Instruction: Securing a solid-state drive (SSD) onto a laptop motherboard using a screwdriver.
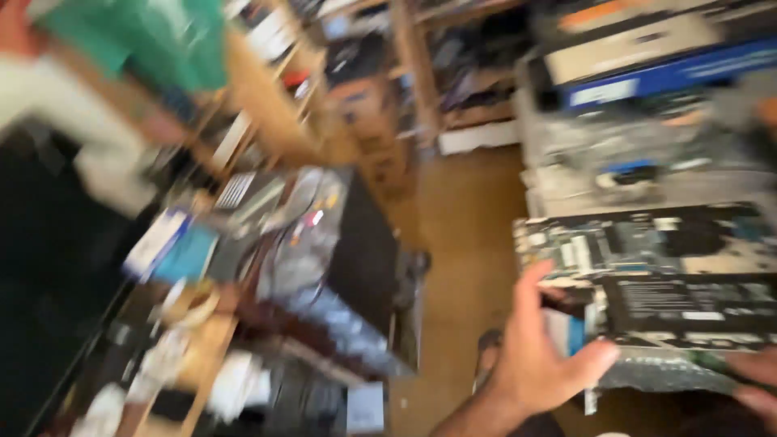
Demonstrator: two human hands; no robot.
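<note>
The picture is motion-blurred. An opened laptop lies at the right with its bottom cover off, showing circuit boards and a black battery. My left hand grips its left edge, with the thumb pressed near the battery and the fingers raised along the side. Only a few fingers of my right hand show at the bottom right corner, at the laptop's near edge. A thin greenish thing lies by them. I cannot make out whether they hold it.
A cluttered workbench with boards and parts fills the left. Wooden shelves stand at the back. More devices are stacked at the right. Brown floor runs between. Another person in a green top stands at the upper left.
</note>
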